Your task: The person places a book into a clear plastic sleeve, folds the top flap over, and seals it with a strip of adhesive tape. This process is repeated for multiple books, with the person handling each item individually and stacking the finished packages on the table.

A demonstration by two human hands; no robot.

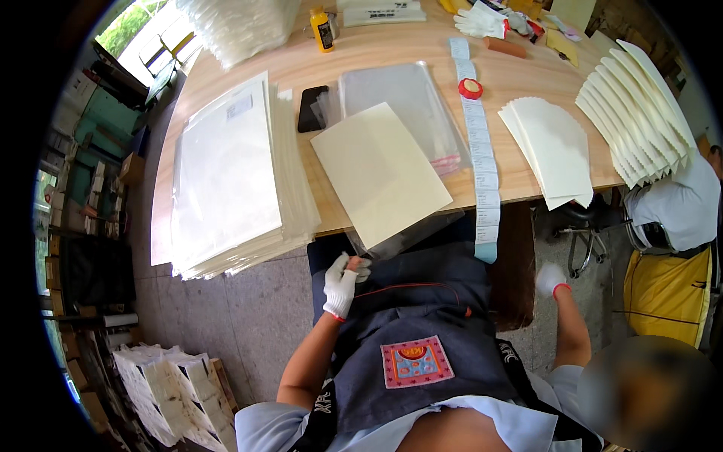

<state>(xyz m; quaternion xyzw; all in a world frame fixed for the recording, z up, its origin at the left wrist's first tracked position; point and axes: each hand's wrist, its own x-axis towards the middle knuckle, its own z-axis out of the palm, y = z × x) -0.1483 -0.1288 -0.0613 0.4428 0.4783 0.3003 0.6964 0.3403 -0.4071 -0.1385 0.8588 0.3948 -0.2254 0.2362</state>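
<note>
My left hand (345,284), in a white knitted glove with bare fingertips, is closed at the table's front edge. Its fingers pinch the near corner of a clear plastic bag (410,236) that hangs over the edge above my lap. A cream card sheet (380,173) lies tilted over that bag and a stack of clear plastic bags (392,94). Out to the right, low beside the table, my gloved right hand (553,280) is away from the things on top; blur hides its fingers. A strip of printed labels (482,151) runs down to the table edge, with a red round object (471,89) on it.
Bagged sheets (226,173) are piled at left, beside a black phone (312,109). Fanned cream cards (550,143) and a taller stack (636,113) stand at right. A yellow bottle (322,30) and white gloves (480,20) lie farther back. White bundles (173,392) sit on the floor.
</note>
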